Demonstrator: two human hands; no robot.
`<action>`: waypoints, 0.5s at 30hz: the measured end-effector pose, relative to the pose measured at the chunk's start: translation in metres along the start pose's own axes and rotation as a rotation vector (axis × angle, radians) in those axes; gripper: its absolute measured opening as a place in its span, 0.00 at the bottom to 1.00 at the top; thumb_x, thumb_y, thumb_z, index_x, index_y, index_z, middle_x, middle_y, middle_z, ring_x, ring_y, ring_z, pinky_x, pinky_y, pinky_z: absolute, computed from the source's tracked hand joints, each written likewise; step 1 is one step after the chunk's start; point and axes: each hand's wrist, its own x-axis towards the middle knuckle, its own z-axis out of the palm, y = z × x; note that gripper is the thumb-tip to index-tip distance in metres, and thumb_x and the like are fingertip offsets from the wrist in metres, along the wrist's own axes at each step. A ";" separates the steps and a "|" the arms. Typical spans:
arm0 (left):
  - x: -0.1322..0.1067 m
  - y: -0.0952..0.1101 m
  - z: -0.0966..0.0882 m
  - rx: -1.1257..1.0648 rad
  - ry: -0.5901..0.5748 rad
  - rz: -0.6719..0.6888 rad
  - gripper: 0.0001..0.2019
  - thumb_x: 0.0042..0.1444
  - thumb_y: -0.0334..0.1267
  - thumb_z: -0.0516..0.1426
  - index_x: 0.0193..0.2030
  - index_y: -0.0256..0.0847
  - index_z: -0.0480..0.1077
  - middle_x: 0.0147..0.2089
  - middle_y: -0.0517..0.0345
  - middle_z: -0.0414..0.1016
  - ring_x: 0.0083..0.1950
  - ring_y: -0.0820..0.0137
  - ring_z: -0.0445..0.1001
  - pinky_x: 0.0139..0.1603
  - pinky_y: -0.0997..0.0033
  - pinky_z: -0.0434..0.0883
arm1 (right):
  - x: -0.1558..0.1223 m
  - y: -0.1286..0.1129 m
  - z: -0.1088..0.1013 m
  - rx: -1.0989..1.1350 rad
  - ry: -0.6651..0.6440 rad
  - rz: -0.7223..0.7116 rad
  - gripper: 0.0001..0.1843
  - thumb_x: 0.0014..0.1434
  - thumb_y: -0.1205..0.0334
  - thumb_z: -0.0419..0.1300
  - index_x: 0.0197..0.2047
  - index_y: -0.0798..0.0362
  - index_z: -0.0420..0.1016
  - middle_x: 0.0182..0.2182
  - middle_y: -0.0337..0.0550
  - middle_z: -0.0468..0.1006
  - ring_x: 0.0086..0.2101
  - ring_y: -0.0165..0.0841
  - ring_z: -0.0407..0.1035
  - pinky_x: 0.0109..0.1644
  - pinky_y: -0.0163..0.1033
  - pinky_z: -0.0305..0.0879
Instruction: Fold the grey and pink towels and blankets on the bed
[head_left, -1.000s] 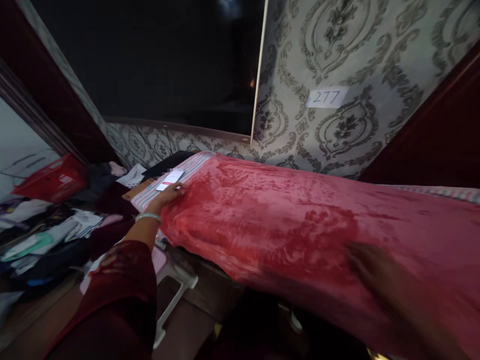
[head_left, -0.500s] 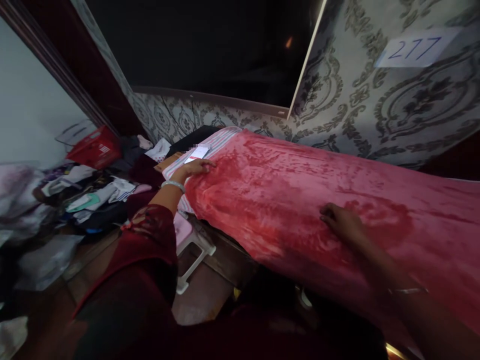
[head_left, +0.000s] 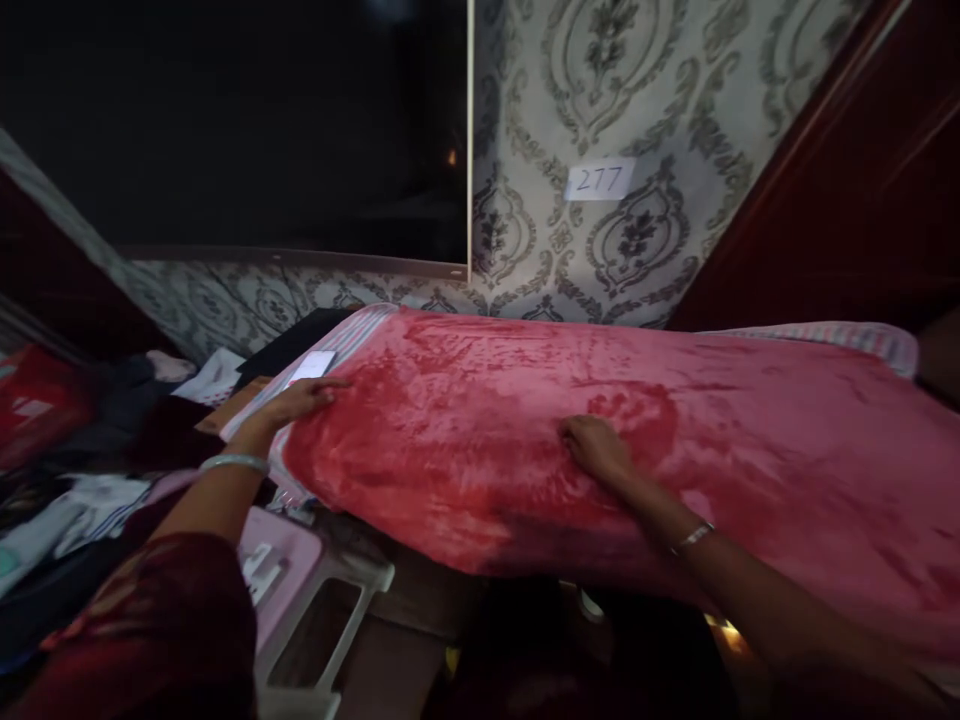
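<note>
A plush red-pink blanket with a striped border is spread over a long raised surface in front of me. My left hand lies on its left end, fingers stretched out over the fabric. Right beside those fingers, a phone with a lit screen rests on the striped edge. My right hand is at the middle of the blanket, its fingers curled in against the pile. No fold of cloth rises around it, and its palm side is hidden.
A pink and white plastic stool stands below the blanket's left end. Clothes are heaped at the left near a red basket. A large dark television and a paper marked 277 are on the patterned wall behind.
The view has swung right, bringing the blanket's far right striped edge into sight. My left hand stays by the phone, and my right hand is still curled on the blanket's middle.
</note>
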 end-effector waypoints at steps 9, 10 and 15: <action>0.002 0.006 -0.022 0.366 0.093 0.059 0.22 0.50 0.51 0.54 0.42 0.38 0.77 0.50 0.48 0.80 0.52 0.58 0.74 0.58 0.63 0.70 | 0.000 0.011 -0.003 0.036 0.267 0.050 0.13 0.66 0.71 0.51 0.39 0.55 0.78 0.40 0.52 0.79 0.44 0.40 0.70 0.47 0.40 0.59; 0.000 0.009 -0.024 0.394 0.123 0.064 0.21 0.50 0.50 0.52 0.41 0.38 0.77 0.48 0.47 0.79 0.51 0.58 0.75 0.58 0.63 0.71 | 0.000 0.012 -0.004 0.048 0.297 0.057 0.13 0.66 0.72 0.51 0.39 0.55 0.78 0.39 0.51 0.79 0.44 0.40 0.69 0.47 0.40 0.59; -0.010 0.026 -0.034 0.528 0.269 0.128 0.20 0.52 0.48 0.46 0.37 0.41 0.75 0.37 0.49 0.73 0.44 0.58 0.75 0.52 0.61 0.73 | 0.002 0.017 -0.011 0.065 0.347 0.192 0.13 0.66 0.70 0.50 0.43 0.54 0.75 0.35 0.50 0.79 0.36 0.39 0.70 0.38 0.40 0.55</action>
